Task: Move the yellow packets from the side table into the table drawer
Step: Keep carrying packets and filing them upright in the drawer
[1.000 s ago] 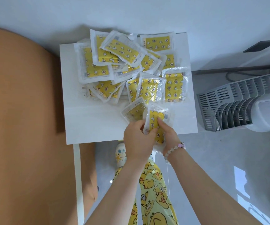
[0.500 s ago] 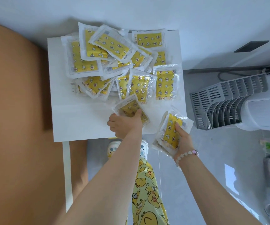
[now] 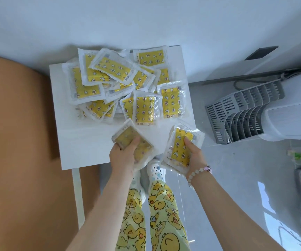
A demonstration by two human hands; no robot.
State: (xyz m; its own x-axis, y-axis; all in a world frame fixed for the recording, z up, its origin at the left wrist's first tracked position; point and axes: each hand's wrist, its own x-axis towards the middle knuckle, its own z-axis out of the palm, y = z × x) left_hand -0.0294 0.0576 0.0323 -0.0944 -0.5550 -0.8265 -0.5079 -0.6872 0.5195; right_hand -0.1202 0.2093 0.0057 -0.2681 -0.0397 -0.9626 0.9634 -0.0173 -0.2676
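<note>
1. A home, I'd say: I'm in duck-print pyjamas and clogs.
2. My small white table stands against a plain wall.
3. A grey rack sits on the glossy floor beside a white appliance.

Had both bare forearms stretched from the near edge toward the far side. Gripped one yellow packet in the left hand, thumb laid on top. Held a small stack of packets in the right hand, thumb across its face, with a bead bracelet on that wrist.
</note>
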